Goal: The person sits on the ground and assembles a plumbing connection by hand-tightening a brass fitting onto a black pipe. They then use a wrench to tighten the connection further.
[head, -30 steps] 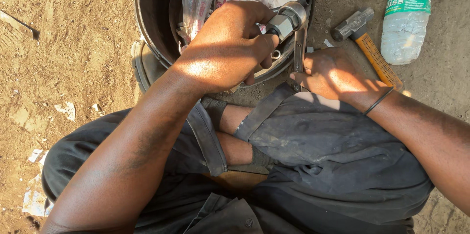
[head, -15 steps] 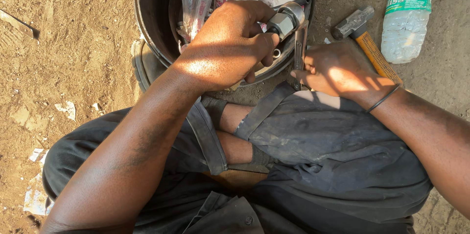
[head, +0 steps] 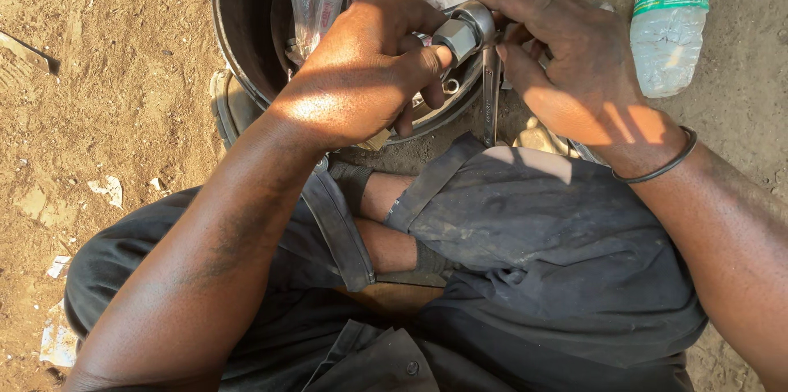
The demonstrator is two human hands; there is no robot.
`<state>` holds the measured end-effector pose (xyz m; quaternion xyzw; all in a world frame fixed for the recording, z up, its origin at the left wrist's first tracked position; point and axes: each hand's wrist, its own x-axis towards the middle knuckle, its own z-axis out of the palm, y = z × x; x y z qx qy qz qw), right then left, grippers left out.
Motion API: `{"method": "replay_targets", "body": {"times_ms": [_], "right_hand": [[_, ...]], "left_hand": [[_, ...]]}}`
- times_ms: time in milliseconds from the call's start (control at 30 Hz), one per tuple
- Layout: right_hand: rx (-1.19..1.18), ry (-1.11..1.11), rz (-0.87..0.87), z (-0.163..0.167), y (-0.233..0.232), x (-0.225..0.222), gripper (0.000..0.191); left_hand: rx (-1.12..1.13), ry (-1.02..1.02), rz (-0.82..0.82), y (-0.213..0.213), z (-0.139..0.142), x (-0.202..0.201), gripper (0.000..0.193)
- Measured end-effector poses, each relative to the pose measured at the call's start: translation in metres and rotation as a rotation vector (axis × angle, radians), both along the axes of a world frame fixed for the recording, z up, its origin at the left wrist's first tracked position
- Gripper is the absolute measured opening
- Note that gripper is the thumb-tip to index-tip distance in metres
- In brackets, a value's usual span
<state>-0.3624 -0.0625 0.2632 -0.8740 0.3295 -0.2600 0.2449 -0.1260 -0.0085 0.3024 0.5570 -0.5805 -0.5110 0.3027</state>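
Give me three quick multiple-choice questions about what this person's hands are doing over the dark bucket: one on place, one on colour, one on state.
1. Where does the clear plastic bottle lie?
A. on the sandy ground right of the dark round bucket
B. inside the bucket
C. on the lap

2. What colour is the thin bangle on the right wrist?
A. red
B. black
C. white

3. How is the silvery hexagonal metal fitting held?
A. lying loose
B. by one hand
C. by both hands

Answers: 1 A, it rests on dirt beside the bucket. 2 B, a dark ring. 3 C, the left hand and right hand both grip it.
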Motion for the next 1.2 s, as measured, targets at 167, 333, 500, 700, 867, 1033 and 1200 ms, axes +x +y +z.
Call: {"method": "replay_targets", "body": {"times_ms": [167, 333, 500, 700, 867, 1033, 1200], "right_hand": [[-0.108, 0.005, 0.041, -0.006, -0.005, -0.001, 0.048], [-0.097, 0.031, 0.003, -0.009, -0.004, -0.001, 0.045], [-0.140, 0.014, 0.064, -0.009, -0.004, 0.000, 0.047], [0.068, -0.121, 0.074, -0.005, -0.006, -0.011, 0.051], [0.542, 0.013, -0.255, -0.043, -0.048, -0.066, 0.030], [0.653, 0.496, -0.294, -0.161, -0.062, -0.131, 0.027], [0.276, 0.369, -0.093, -0.245, -0.027, -0.193, 0.060]], "left_hand": [[0.010, -0.061, -0.017, 0.000, 0.001, -0.002, 0.044], [0.030, 0.171, -0.094, 0.000, 0.003, 0.002, 0.060], [0.138, 0.213, -0.187, -0.005, 0.003, 0.008, 0.066], [0.158, 0.307, -0.187, -0.007, -0.004, 0.007, 0.063], [0.172, 0.309, -0.169, -0.007, -0.003, 0.009, 0.061], [0.174, 0.285, -0.147, -0.007, -0.004, 0.007, 0.060], [0.176, 0.319, -0.106, -0.011, -0.007, 0.007, 0.057]]}}
